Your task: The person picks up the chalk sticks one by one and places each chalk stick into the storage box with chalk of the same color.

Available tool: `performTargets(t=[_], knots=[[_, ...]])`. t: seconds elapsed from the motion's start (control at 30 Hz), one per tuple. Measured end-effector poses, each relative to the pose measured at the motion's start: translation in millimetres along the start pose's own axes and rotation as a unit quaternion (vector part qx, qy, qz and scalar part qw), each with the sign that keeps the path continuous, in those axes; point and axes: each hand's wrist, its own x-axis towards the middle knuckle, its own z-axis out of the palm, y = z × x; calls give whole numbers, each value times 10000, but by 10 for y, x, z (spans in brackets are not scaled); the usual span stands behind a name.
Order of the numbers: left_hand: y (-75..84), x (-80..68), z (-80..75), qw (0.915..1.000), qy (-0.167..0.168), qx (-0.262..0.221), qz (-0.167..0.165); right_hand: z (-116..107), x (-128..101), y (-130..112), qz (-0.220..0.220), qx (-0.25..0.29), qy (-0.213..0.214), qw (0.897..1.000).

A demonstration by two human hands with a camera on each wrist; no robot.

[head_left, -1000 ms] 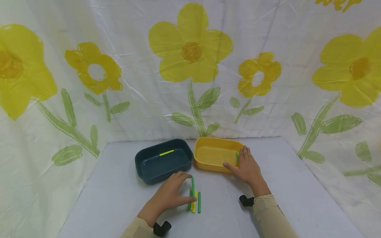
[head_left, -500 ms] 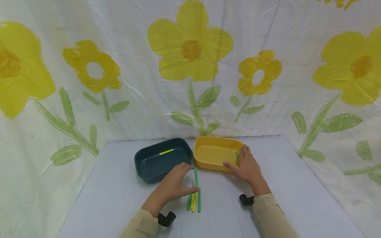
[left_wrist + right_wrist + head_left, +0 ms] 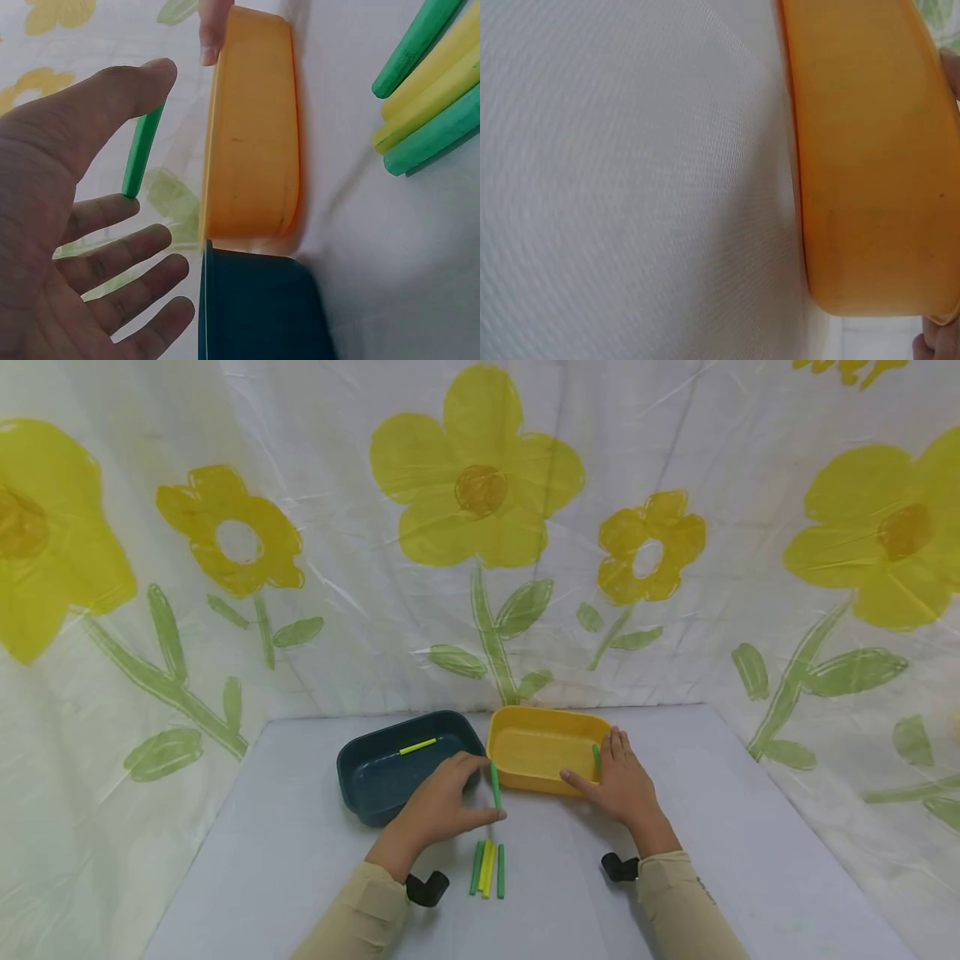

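the green stick (image 3: 495, 784) is lifted off the table, nearly upright, just in front of the gap where the yellow tray (image 3: 536, 727) and the dark blue tray (image 3: 360, 758) meet. the left hand (image 3: 442, 806) pinches it between thumb and forefinger; in the left wrist view the stick (image 3: 142, 151) runs from the thumb tip to the forefinger, while the other fingers (image 3: 142, 281) spread loose and hold nothing. the left forearm comes up from the near edge of the table, sleeve at the wrist.

the right hand (image 3: 618, 781) rests flat on the near right corner of the yellow tray, fingers straight along its rim, thumb against the front wall. it grips nothing. a second green stick (image 3: 596, 754) lies inside the yellow tray, just beside those fingers.

the two trays stand side by side, walls touching. the yellow tray's floor left of the right hand is bare. a yellow-green stick (image 3: 417, 746) lies slanted in the dark blue tray, toward its back wall.

nearer than the yellow tray, a small bundle of sticks (image 3: 487, 868) lies on the table (image 3: 750, 860), green and yellow ones side by side and touching, just below the left hand. the flowered cloth (image 3: 480, 527) rises behind the yellow tray and along both sides.
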Motion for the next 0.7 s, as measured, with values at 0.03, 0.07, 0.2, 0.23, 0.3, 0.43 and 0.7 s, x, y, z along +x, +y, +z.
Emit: performTargets(t=[0.03,0.07,0.2,0.23,0.3,0.43,0.7], knots=[[-4,20,6,10000,-13,3,9,1,-4,2,5,-2,-2,10000],[-8,41,12,10000,-29,29,20,3,-7,3,8,8,5,10000],[-15,113,33,9999,-92,96,54,7,-18,1,27,9,11,10000],[-19,130,37,9999,-104,110,54,3,-20,-4,31,14,10,10000],[-20,164,42,9999,-137,94,33,-1,-24,-12,49,6,2,10000],[-21,243,43,9998,-123,125,61,-10,-25,-26,50,7,26,10000],[-25,375,67,9999,-126,80,58,-10,-26,-40,26,8,50,10000]])
